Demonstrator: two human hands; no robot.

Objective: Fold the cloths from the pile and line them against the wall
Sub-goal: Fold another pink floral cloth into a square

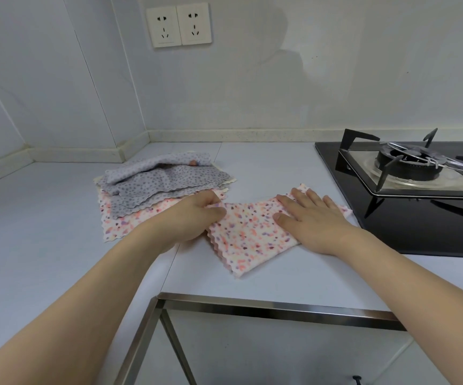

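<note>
A pink speckled cloth (pixel 249 234), folded into a strip, lies on the white counter (pixel 44 245) in front of me. My left hand (pixel 194 216) pinches its left end with curled fingers. Flat on the cloth's right part lies my right hand (pixel 312 218), fingers straight. To the left, toward the corner, sits the pile: a rumpled grey spotted cloth (pixel 163 182) on top of another pink speckled cloth (pixel 122 220), with cream edges showing underneath. The wall (pixel 252 93) runs behind the counter.
A black gas hob (pixel 408 173) with a burner and pan support takes up the right of the counter, close to my right hand. A steel-framed edge (pixel 274 307) borders the counter near me. Two sockets (pixel 179 25) are on the wall.
</note>
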